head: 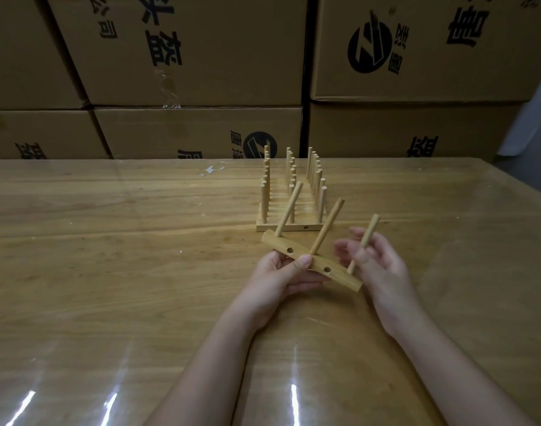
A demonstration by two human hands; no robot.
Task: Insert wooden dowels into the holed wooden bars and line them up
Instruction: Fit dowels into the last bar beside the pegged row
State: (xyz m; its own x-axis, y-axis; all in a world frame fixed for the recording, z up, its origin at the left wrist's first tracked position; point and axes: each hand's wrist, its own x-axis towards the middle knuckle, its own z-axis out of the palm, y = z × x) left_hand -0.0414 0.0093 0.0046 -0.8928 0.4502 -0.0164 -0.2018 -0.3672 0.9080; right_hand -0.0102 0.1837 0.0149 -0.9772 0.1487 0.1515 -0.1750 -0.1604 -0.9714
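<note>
We reckon third dowel seating: left grip clasps bar, right grip pinches dowel at end hole. Next: push straight, join row toward bench far edge.

The bar and its dowels are pale yellow-brown wood. The counter is a similar light brown with long grain lines. The far boxes are brown with black printed characters and round logos.

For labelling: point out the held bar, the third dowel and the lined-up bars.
held bar (343,278), head view, front face near one end.
third dowel (371,227), head view, upper shaft.
lined-up bars (293,228), head view, nearest bar's front face.
</note>
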